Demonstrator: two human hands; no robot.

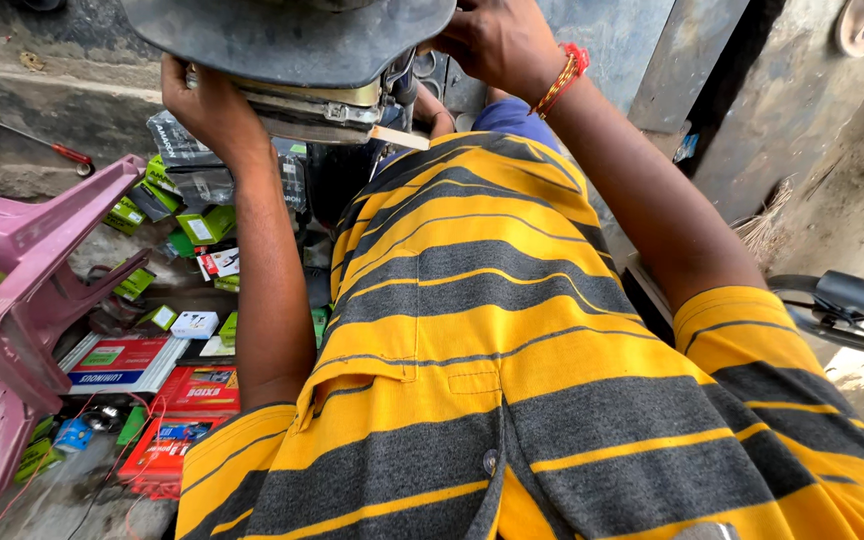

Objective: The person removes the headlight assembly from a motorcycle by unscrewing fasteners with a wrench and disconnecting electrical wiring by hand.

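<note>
Concrete ground – boxes (pixel 152 365), pink chair (pixel 12 300); both hands (pixel 207 105) (pixel 497 40) clasp the dark device (pixel 292 60).

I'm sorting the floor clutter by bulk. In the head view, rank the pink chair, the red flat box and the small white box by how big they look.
1. pink chair, though it sits nearer the camera
2. red flat box
3. small white box

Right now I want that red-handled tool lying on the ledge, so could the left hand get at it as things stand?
Probably not at once. The left hand is pressed against the side of the metal unit under the dark cover, and the red-handled tool lies apart, beyond the tipped pink plastic chair.
</note>
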